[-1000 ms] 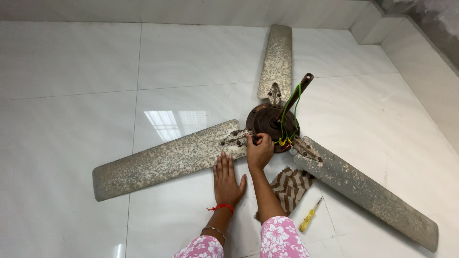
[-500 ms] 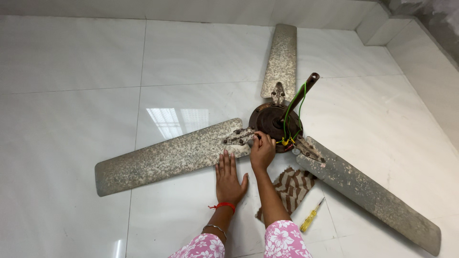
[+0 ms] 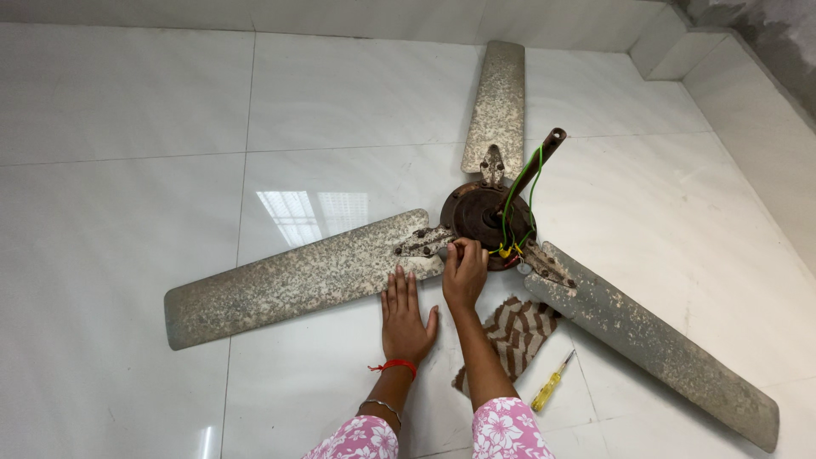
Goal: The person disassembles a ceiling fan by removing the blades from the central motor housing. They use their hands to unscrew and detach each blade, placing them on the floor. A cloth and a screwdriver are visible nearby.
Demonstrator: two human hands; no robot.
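Ceiling fan (image 3: 489,217) lay flat on the white tiled floor (image 3: 127,195), its rusty hub a little right of centre and three speckled blades running out toward twelve, eight and four o'clock. From what I could see, all three blades were still fastened to the hub by their brackets, and the rod (image 3: 534,163) with green and yellow wires (image 3: 514,204) still stood tilted out of the hub toward one o'clock, so I judged the work to be at an early stage.

My right hand (image 3: 464,274) was closed, fingertips pinched at the hub's rim by the bracket (image 3: 422,242) of the eight o'clock blade; I could not tell whether it held a screw or only touched the metal. My left hand (image 3: 405,316) lay open and flat, fingers spread, on the floor against that blade's lower edge.

A striped cloth (image 3: 520,333) lay at five o'clock from the hub, with a yellow-handled screwdriver (image 3: 551,387) just beyond it, untouched. Room was wide to nine o'clock; at two o'clock a raised step (image 3: 680,51) and wall closed in, and the four o'clock blade blocked that side.
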